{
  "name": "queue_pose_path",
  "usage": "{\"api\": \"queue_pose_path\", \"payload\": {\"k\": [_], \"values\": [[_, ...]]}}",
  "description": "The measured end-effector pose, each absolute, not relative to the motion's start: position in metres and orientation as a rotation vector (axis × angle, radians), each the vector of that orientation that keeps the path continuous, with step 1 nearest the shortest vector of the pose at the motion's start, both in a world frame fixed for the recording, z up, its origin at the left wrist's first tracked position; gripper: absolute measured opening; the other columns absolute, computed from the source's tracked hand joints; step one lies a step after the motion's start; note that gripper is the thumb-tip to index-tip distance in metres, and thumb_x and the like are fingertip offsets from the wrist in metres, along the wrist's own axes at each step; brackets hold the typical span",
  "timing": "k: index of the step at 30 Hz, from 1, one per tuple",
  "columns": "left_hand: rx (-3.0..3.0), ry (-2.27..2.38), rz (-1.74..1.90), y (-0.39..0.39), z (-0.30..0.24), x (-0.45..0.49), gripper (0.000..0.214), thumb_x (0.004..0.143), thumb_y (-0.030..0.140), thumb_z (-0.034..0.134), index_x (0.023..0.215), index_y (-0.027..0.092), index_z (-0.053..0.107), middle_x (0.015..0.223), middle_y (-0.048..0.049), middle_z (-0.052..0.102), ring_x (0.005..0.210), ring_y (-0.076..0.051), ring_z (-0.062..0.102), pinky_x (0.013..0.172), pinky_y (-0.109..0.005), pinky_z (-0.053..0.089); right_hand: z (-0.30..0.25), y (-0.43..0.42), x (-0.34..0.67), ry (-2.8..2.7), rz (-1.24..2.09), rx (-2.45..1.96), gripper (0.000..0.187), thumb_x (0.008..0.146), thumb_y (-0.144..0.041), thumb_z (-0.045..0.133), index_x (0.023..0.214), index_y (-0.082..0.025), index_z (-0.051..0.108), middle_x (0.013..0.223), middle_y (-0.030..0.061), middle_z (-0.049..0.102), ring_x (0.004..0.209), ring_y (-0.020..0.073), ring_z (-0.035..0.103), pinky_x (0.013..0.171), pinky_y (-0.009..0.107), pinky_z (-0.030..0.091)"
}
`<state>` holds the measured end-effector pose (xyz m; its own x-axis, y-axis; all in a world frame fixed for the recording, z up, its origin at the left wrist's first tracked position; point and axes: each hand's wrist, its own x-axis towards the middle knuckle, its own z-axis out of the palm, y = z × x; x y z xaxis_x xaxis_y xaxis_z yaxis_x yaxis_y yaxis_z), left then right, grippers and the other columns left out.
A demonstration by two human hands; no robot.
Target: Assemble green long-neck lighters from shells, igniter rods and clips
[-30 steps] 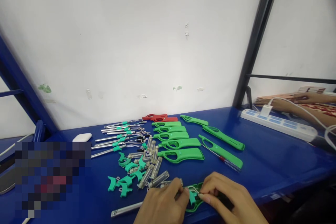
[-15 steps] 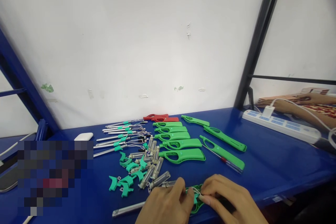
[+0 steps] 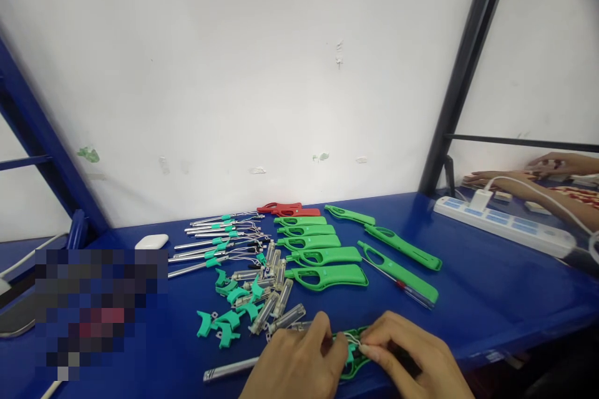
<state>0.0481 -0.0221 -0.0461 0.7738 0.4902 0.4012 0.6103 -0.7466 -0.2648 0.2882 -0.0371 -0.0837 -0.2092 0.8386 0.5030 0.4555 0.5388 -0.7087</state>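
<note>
Both my hands work at the near edge of the blue table [image 3: 491, 299] on one green lighter shell [image 3: 352, 366] lying flat. My left hand [image 3: 299, 365] is closed, fingers pressed on the shell's left part, where a metal tube [image 3: 229, 369] sticks out to the left. My right hand [image 3: 412, 358] is closed in a pinch on a thin white wire [image 3: 352, 340] at the shell's top. Behind them lie several green shells [image 3: 322, 259], clear fuel tanks [image 3: 274, 299], teal triggers [image 3: 224, 324] and metal tubes with wires [image 3: 215, 243].
A red shell [image 3: 285, 209] lies at the back of the row. A white earbud case [image 3: 152, 241] sits left. A white power strip [image 3: 505, 224] runs along the right, beyond a black post [image 3: 463, 75]. Another person's hands [image 3: 547, 168] work far right. A pixelated patch covers the left.
My hands stay on the same shell; the fingers shift only slightly. The view has drifted a little. The other person's hands at far right have moved.
</note>
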Motion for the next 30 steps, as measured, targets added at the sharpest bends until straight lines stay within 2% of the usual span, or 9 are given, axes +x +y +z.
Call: {"api": "queue_pose_path", "payload": {"k": [6, 13, 19, 30], "values": [[-2.586, -0.833, -0.436, -0.021, -0.048, 0.049, 0.024, 0.106, 0.018, 0.057, 0.129, 0.024, 0.058, 0.096, 0.0023, 0.065, 0.054, -0.015, 0.062, 0.042, -0.03, 0.042, -0.082, -0.035, 0.293, -1.907, 0.529, -1.029, 0.019, 0.108, -0.034, 0.071, 0.091, -0.03, 0.077, 0.09, -0.003, 0.081, 0.081, 0.0165, 0.079, 0.075, 0.019, 0.06], [-2.608, -0.841, -0.418, -0.022, -0.041, 0.046, 0.019, 0.107, 0.015, 0.055, 0.123, 0.025, 0.059, 0.097, 0.0029, 0.065, 0.056, -0.016, 0.064, 0.045, -0.029, 0.045, -0.081, -0.037, 0.291, -1.917, 0.447, -1.053, 0.025, 0.111, -0.036, 0.066, 0.088, -0.027, 0.072, 0.088, -0.0009, 0.079, 0.08, 0.0177, 0.078, 0.076, 0.022, 0.061], [-2.596, -0.85, -0.416, -0.022, -0.041, 0.048, 0.019, 0.105, 0.011, 0.054, 0.116, 0.025, 0.058, 0.096, 0.0028, 0.066, 0.054, -0.016, 0.061, 0.045, -0.029, 0.043, -0.073, -0.039, 0.289, -1.969, 0.481, -1.046, 0.022, 0.113, -0.031, 0.061, 0.093, -0.028, 0.072, 0.096, -0.0007, 0.079, 0.087, 0.0181, 0.079, 0.081, 0.022, 0.06], [-2.575, -0.865, -0.422, -0.023, -0.039, 0.047, 0.018, 0.108, 0.011, 0.052, 0.118, 0.025, 0.056, 0.1, 0.0024, 0.069, 0.058, -0.016, 0.064, 0.047, -0.03, 0.043, -0.08, -0.039, 0.285, -1.897, 0.519, -1.085, 0.029, 0.114, -0.036, 0.057, 0.087, -0.027, 0.061, 0.084, -0.0035, 0.074, 0.074, 0.0153, 0.073, 0.069, 0.02, 0.056]]}}
